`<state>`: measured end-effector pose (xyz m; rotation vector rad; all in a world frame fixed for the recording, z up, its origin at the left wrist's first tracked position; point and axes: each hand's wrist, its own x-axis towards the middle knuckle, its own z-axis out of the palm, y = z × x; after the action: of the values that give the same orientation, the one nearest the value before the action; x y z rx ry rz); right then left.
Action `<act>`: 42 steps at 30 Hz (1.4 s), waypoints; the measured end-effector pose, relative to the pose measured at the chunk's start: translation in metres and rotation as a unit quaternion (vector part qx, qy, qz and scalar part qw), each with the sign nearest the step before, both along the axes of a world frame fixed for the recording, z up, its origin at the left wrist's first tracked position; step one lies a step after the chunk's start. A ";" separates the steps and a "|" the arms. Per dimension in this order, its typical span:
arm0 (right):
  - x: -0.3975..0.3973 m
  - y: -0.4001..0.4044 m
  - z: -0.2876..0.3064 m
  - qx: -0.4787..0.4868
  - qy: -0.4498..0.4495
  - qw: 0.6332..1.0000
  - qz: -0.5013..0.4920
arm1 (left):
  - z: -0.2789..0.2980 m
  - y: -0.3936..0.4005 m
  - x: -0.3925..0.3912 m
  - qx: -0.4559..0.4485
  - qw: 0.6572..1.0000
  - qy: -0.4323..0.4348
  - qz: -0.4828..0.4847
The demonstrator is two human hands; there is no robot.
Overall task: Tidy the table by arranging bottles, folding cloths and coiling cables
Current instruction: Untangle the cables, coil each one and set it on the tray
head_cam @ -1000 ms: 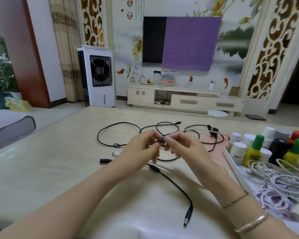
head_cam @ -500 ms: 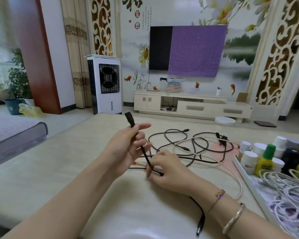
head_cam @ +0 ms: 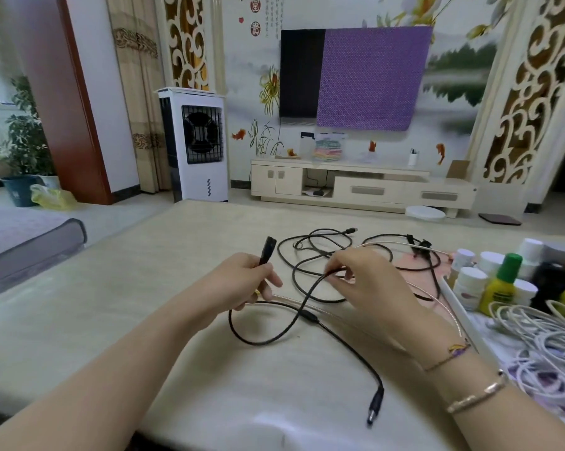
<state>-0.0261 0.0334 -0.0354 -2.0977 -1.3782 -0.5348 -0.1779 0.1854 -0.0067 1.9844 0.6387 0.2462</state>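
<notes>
A thin black cable point(head_cam: 268, 340) lies in a loop on the beige table point(head_cam: 111, 304). My left hand point(head_cam: 242, 281) grips its socket end, which sticks up above my fist. My right hand point(head_cam: 365, 281) pinches the same cable further along, lifting it off the table. The cable's barrel plug point(head_cam: 375, 406) rests near the front edge. Behind my hands lie more tangled black cables point(head_cam: 320, 252) and a thin silver cable point(head_cam: 443, 307).
A white tray point(head_cam: 463, 314) at the right holds several bottles point(head_cam: 499, 288) and a heap of white cables point(head_cam: 541, 333). A pink cloth point(head_cam: 408, 262) lies under the far cables. A grey cushion point(head_cam: 30, 236) sits off the table's left.
My right hand has risen from the table and moved right, drawing the black cable into a loop. My left hand still holds the socket end, now lower.
</notes>
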 end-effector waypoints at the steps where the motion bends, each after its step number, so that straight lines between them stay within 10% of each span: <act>1: -0.006 0.001 0.000 -0.003 -0.006 1.000 0.020 | -0.001 -0.003 0.002 0.001 1.000 -0.011 -0.006; 11: -0.013 0.001 0.004 0.079 0.045 0.996 0.021 | -0.005 -0.025 0.010 0.034 0.995 -0.044 -0.088; 18: 0.008 -0.005 -0.001 0.019 0.140 0.985 -0.099 | 0.007 -0.013 0.011 -0.123 0.966 -0.227 0.015; 25: -0.029 0.002 0.018 0.214 0.390 0.885 0.134 | 0.007 -0.020 0.015 -0.223 0.936 -0.272 0.012; 42: -0.040 0.007 0.004 0.060 0.350 0.923 0.146 | 0.001 -0.025 0.035 -0.177 0.943 -0.272 0.077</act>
<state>-0.0664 0.0401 -0.0311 -1.6824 -1.1486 0.2398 -0.1433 0.1600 -0.0055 1.4313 0.4376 0.6975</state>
